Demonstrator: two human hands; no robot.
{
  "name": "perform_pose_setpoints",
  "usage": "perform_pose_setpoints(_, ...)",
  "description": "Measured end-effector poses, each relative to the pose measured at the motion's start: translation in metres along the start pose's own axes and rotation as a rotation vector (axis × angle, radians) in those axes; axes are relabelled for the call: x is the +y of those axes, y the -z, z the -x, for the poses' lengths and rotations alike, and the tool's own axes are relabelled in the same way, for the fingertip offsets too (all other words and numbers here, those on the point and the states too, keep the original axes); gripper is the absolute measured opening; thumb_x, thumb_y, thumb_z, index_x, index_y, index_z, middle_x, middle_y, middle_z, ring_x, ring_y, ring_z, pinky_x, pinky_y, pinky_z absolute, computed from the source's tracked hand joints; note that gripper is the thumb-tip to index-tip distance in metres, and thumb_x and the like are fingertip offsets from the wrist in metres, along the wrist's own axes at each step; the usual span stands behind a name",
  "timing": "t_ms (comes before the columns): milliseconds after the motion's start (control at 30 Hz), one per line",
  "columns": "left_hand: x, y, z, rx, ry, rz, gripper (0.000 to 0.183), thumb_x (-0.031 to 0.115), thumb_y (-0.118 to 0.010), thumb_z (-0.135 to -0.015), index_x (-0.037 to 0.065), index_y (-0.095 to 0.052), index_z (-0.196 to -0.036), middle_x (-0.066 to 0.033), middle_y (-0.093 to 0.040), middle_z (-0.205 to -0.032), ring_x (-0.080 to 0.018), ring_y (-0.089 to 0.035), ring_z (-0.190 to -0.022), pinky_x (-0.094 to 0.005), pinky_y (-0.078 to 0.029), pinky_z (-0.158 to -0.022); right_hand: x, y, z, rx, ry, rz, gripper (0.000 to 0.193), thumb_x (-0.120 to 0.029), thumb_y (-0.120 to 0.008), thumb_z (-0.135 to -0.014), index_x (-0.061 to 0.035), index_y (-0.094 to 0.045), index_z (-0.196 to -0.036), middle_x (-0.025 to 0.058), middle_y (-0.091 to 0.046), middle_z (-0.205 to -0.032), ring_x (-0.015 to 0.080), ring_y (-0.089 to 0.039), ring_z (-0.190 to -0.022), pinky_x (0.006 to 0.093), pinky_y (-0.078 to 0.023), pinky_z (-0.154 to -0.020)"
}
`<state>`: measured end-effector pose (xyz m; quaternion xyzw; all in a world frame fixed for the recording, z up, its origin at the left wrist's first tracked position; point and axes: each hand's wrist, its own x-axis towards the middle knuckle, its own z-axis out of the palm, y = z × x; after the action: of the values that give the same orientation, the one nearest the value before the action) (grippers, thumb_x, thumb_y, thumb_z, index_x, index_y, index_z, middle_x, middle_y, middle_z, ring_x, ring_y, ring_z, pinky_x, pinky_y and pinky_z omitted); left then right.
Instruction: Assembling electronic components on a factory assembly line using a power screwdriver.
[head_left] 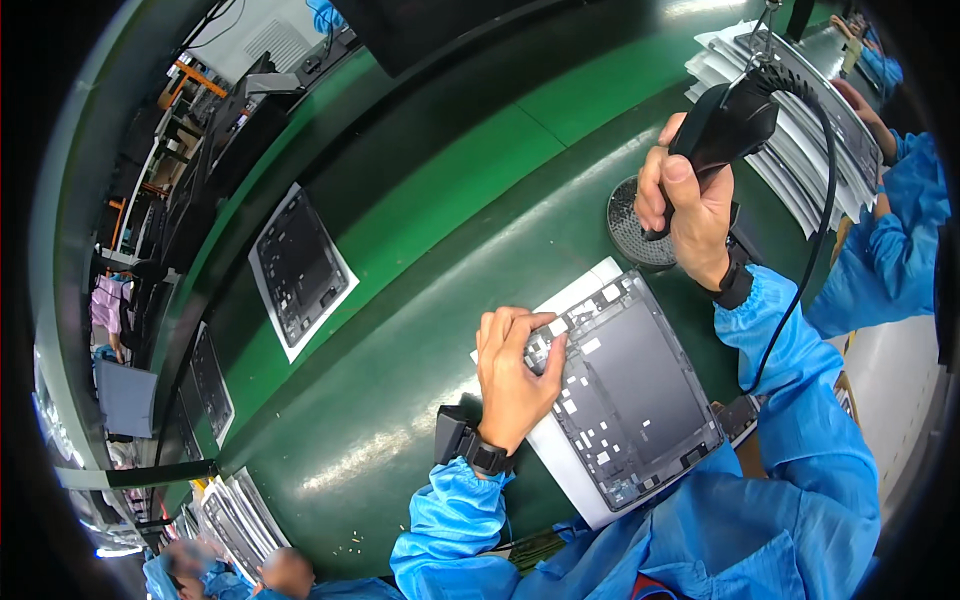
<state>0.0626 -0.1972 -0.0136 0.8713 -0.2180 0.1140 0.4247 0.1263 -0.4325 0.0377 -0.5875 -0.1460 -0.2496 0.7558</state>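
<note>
A dark grey tablet housing point(640, 370) lies on a white sheet point(570, 470) close to my body, with many small white labels or pads along its left side. My left hand point(518, 375) is bent over its upper left corner, thumb and forefinger pressed on the surface and gripping it there. Raised above the bench to the right, my right hand point(690, 205) is closed around a black hand-held tool point(720, 130). A cable runs from the tool, and a metal hook is above it. Its exact kind is unclear. Below that hand sits a round perforated dish point(640, 225).
Another tablet housing point(298, 265) lies on a white sheet across the green bench point(400, 390), with one more point(210, 380) farther left. Stacked sheets and panels point(800, 140) stand far right, where a co-worker's blue sleeve point(890, 240) reaches. More panels point(245, 520) are stacked lower left near other people.
</note>
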Motion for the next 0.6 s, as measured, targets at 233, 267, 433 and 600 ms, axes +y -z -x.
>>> perform_pose_setpoints(233,-0.004,-0.003,0.0,-0.012,0.011,-0.007,0.025,0.004,-0.08,-0.075,0.003,-0.07,-0.099,-0.0131,-0.062,-0.094,-0.0309,-0.057,-0.088,-0.0395,-0.046,-0.079,0.014,0.007,0.002,-0.03,-0.05,0.038,0.027,-0.03,-0.057,-0.106,-0.006,-0.044,-0.105,0.0028,-0.046,-0.062,0.009,-0.043,-0.047,0.0249,-0.039,-0.044)
perform_pose_setpoints(267,-0.004,-0.002,0.0,-0.014,0.011,-0.008,0.026,0.004,-0.08,-0.075,0.003,-0.07,-0.099,-0.0131,-0.062,-0.094,-0.031,-0.057,-0.088,-0.0395,-0.046,-0.079,0.015,0.006,0.002,-0.03,-0.053,0.04,0.027,-0.03,-0.057,-0.106,-0.006,-0.044,-0.105,0.0028,-0.046,-0.062,0.009,-0.043,-0.047,0.0249,-0.039,-0.044)
perform_pose_setpoints(433,-0.006,-0.003,-0.001,-0.013,0.019,-0.004,0.026,0.004,-0.08,-0.075,0.003,-0.07,-0.099,-0.013,-0.062,-0.094,-0.0312,-0.057,-0.089,-0.0393,-0.046,-0.08,0.017,0.005,0.001,-0.008,-0.069,0.075,0.028,-0.031,-0.055,-0.107,-0.0066,-0.044,-0.101,0.0024,-0.045,-0.061,0.0088,-0.043,-0.046,0.0246,-0.039,-0.043)
perform_pose_setpoints(600,-0.004,-0.002,-0.001,-0.015,0.016,0.015,0.026,0.004,-0.08,-0.075,0.003,-0.071,-0.1,-0.0128,-0.062,-0.095,-0.0311,-0.057,-0.09,-0.0395,-0.046,-0.081,0.017,0.006,0.001,-0.026,-0.051,0.022,0.026,-0.028,-0.059,-0.106,-0.0041,-0.047,-0.103,0.0019,-0.047,-0.061,0.0085,-0.044,-0.047,0.0245,-0.039,-0.044)
